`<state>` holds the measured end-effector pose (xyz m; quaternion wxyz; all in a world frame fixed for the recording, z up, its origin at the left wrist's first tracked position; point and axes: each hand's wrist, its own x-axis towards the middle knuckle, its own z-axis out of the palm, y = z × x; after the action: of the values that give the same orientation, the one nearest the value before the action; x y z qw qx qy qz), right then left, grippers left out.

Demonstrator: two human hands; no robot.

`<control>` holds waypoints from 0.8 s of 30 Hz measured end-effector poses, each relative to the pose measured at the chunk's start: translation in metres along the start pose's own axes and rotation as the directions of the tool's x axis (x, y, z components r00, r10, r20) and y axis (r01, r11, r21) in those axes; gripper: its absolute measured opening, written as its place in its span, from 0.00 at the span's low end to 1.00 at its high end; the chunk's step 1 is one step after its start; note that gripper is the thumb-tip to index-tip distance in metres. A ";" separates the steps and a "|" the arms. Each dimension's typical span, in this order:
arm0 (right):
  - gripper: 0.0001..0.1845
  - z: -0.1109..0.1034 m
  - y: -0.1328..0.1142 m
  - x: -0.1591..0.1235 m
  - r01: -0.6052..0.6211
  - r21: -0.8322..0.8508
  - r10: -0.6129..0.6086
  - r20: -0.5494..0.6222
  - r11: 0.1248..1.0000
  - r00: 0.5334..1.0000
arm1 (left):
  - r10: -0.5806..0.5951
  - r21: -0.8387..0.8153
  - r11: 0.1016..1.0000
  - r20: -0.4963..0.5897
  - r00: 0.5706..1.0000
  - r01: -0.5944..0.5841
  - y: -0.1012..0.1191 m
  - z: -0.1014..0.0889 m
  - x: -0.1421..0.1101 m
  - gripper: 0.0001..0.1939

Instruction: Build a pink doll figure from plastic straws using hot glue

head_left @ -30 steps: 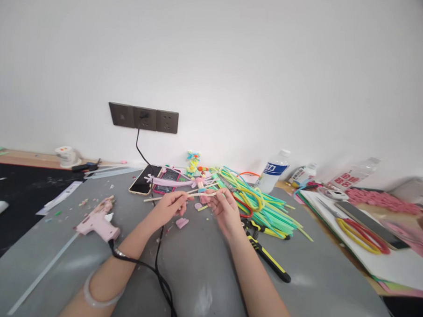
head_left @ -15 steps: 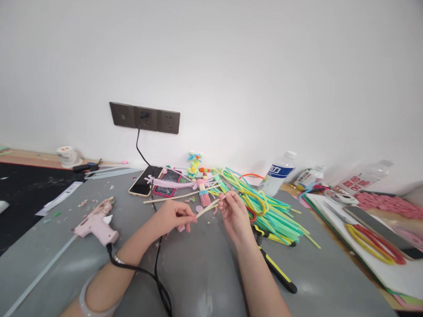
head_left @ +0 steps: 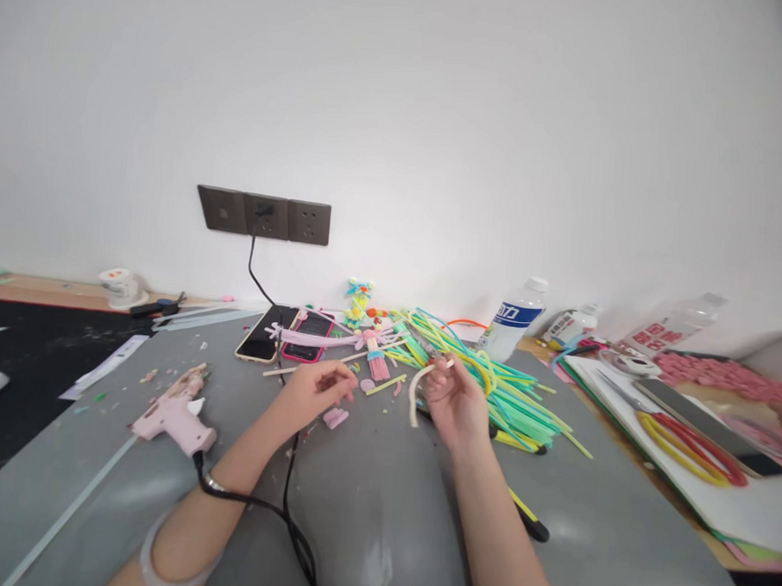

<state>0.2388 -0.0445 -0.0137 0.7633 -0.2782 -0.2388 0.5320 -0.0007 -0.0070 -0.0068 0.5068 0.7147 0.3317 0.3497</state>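
Pinched in the fingers of my right hand (head_left: 454, 404) is a cream pipe cleaner (head_left: 413, 396), curved so that its free end hangs down to the left. My left hand (head_left: 314, 398) hovers over the grey mat (head_left: 369, 491), fingers loosely bent and apart, with nothing visible in it. A pink pipe-cleaner figure (head_left: 376, 363) with a blue band lies beyond both hands. A short yellow-green pipe cleaner piece (head_left: 387, 384) rests between them. Just beside my left hand sits a small pink piece (head_left: 335, 418). Green and yellow pipe cleaners (head_left: 516, 402) spread behind my right hand.
A pink glue gun (head_left: 176, 417) lies on the left, its black cord (head_left: 252, 497) crossing my left forearm. Two phones (head_left: 267, 335) lie at the back. Yellow-black pliers (head_left: 530, 519) are partly hidden by my right arm. A bottle (head_left: 512, 320) and scissors (head_left: 688, 448) are on the right.
My left hand has let go of the cream pipe cleaner and drawn slightly left. My right hand has shifted right with it, and its free end now curves downward.
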 end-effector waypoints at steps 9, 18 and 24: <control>0.12 0.045 0.032 -0.033 -0.288 -0.021 0.283 0.276 0.957 0.919 | -0.060 -0.133 0.988 0.174 0.983 0.083 -0.002 0.009 -0.002 0.16; 0.12 0.027 0.028 -0.019 -0.171 0.010 0.169 0.100 0.985 0.980 | -0.057 -0.086 0.994 0.105 0.993 0.066 0.002 0.003 -0.001 0.23; 0.15 0.026 0.031 -0.017 -0.091 0.061 0.094 -0.053 0.994 0.994 | -0.075 -0.158 0.984 0.035 0.997 0.080 -0.001 0.004 -0.001 0.20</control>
<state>0.1948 -0.0477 -0.0170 0.7521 -0.2810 -0.1887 0.5655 0.0025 -0.0094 -0.0085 0.5802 0.6636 0.3229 0.3445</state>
